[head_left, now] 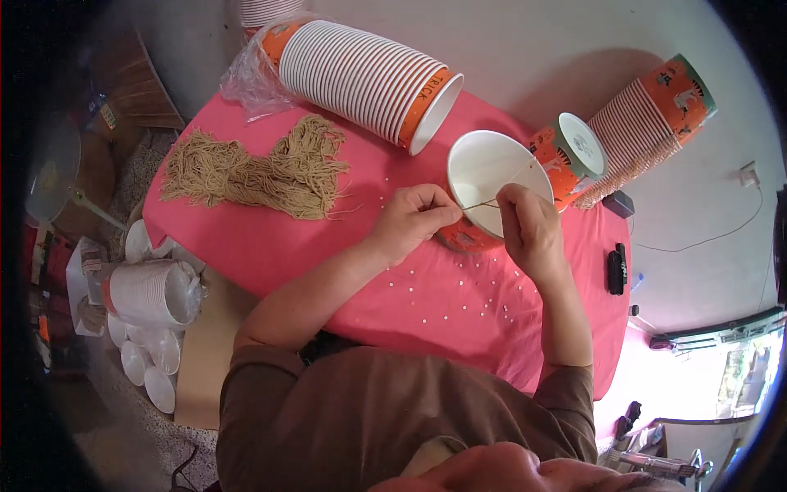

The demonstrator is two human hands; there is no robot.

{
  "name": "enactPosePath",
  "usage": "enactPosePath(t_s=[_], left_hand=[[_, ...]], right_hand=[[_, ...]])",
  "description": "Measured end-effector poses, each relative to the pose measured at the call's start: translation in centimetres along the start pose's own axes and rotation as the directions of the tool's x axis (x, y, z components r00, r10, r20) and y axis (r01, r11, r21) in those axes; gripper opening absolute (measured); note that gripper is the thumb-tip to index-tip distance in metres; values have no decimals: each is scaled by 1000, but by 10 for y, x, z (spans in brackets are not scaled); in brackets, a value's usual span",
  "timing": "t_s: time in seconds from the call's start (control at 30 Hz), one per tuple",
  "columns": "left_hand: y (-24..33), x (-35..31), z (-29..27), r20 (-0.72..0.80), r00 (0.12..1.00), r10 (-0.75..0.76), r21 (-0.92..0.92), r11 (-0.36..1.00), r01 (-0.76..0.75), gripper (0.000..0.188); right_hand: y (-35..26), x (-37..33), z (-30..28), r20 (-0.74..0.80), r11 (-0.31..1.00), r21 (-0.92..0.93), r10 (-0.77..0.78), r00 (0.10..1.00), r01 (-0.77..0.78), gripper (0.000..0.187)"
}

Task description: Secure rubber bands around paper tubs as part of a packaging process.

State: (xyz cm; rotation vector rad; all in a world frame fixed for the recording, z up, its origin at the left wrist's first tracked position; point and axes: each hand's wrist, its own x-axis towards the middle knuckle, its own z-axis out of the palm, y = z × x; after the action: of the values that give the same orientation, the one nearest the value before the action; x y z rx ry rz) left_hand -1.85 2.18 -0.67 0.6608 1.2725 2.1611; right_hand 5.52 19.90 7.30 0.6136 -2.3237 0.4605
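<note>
A thin tan cord runs between my hands, over the near rim of an orange paper bucket with a white inside. My left hand pinches one part of it between thumb and fingers, beside the bucket's left rim. Closed on the cord at the right, my right hand hides part of the bucket's opening and rim. A bundle of tan cords lies on the table to the left of my left hand.
The pink-covered table carries scattered small white dots. A long stack of nested buckets lies at the back. Another bucket stack leans at the right, near an upturned bucket. Wrapped white buckets stand low at the left.
</note>
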Motion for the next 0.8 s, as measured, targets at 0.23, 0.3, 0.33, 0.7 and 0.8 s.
enactPosePath(t_s=[0.23, 0.3, 0.33, 0.7, 0.8], left_hand=[[10, -15, 4, 13, 999, -51, 77, 996, 50, 5], [16, -25, 7, -65, 996, 65, 94, 994, -59, 9], [12, -28, 6, -67, 996, 64, 93, 994, -57, 9], [-11, -37, 16, 63, 951, -303, -298, 904, 307, 13], [-20, -35, 15, 60, 951, -304, -283, 908, 308, 11]], right_hand=[[-8, -3, -10, 77, 970, -71, -228, 971, 233, 22], [-12, -9, -11, 175, 931, -141, -311, 934, 336, 28], [-14, -13, -10, 176, 932, -139, -310, 934, 335, 28], [-26, -35, 3, 208, 822, -297, -442, 872, 487, 32], [-26, -43, 5, 212, 818, -297, -446, 870, 492, 33]])
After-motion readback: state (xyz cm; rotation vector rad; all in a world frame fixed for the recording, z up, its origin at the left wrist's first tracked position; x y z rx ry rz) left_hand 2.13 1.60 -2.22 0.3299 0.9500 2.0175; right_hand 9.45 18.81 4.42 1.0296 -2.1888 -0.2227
